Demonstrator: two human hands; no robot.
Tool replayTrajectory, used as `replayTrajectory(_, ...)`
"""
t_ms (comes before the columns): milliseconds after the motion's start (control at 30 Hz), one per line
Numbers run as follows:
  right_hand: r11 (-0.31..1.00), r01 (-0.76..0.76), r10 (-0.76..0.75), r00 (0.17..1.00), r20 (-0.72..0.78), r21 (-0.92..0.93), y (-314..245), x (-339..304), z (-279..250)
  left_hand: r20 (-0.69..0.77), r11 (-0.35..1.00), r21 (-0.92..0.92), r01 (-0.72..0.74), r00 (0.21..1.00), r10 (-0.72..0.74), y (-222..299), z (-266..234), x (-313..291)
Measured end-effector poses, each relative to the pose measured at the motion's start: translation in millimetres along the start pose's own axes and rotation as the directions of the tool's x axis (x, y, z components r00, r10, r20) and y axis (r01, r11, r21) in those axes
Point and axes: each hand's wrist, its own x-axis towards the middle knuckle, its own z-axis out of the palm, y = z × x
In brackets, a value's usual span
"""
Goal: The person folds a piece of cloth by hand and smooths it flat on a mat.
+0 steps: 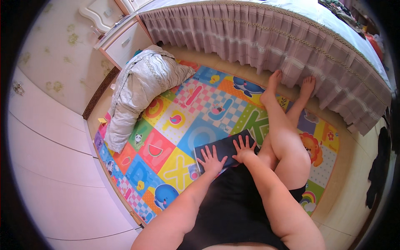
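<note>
A dark, flat rectangular item [223, 146], folded cloth or a thin case by its look, lies on the colourful play mat [196, 137] close in front of my body. My left hand [212, 161] rests palm down on its left part, fingers spread. On its right part lies my right hand [245, 150], also flat with the fingers apart. Neither hand grips anything. A pale edge shows along the item's left side. Its near edge is partly hidden by my hands and black clothing.
My bare legs [287, 146] stretch over the mat's right side toward the bed skirt [250, 46]. A crumpled pale quilt [137, 91] lies at the mat's far left, by a white bedside cabinet [127, 43]. White panels [54, 166] line the left. Dark cloth [377, 166] is at the right.
</note>
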Motion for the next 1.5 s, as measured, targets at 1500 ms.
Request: replayTrajectory(1500,0.997,-0.025,0.05,0.923,-0.382,0.07,-15,124,-50,0.013,0.997,0.081,0.017,1.0,-0.019,17,-52,166)
